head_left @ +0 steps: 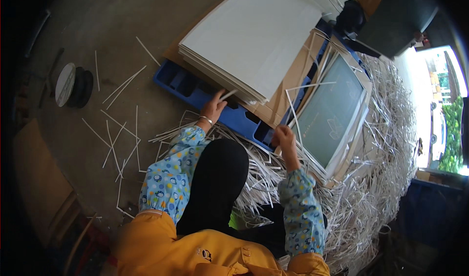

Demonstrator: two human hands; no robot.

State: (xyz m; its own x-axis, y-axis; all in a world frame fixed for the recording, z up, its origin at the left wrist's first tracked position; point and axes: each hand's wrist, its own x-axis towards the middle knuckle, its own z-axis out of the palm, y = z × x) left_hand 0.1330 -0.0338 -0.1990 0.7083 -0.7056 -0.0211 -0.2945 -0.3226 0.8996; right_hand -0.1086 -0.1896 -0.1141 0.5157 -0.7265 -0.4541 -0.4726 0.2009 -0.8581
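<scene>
My left hand point(213, 109) is at the near edge of a tall stack of white sheets point(254, 37). A short white strip point(228, 95) sticks out between its thumb and fingers. Below the stack are brown cardboard point(266, 113) and a blue pallet point(238, 120). Closed into a loose fist, my right hand point(285, 138) is over the pallet's near right corner, beside a grey-green panel point(328, 117) with a pale line drawing. What its fingers hold, if anything, is hidden. A bent white strip point(292, 109) rises next to this hand and reaches over the panel.
A large heap of shredded white strips point(386, 144) spreads along the right and round my legs. Loose strips point(117, 146) are scattered on the floor at left, near a round spool-like object point(73, 85). At the upper right, another person point(373, 5) holds a dark panel point(400, 20).
</scene>
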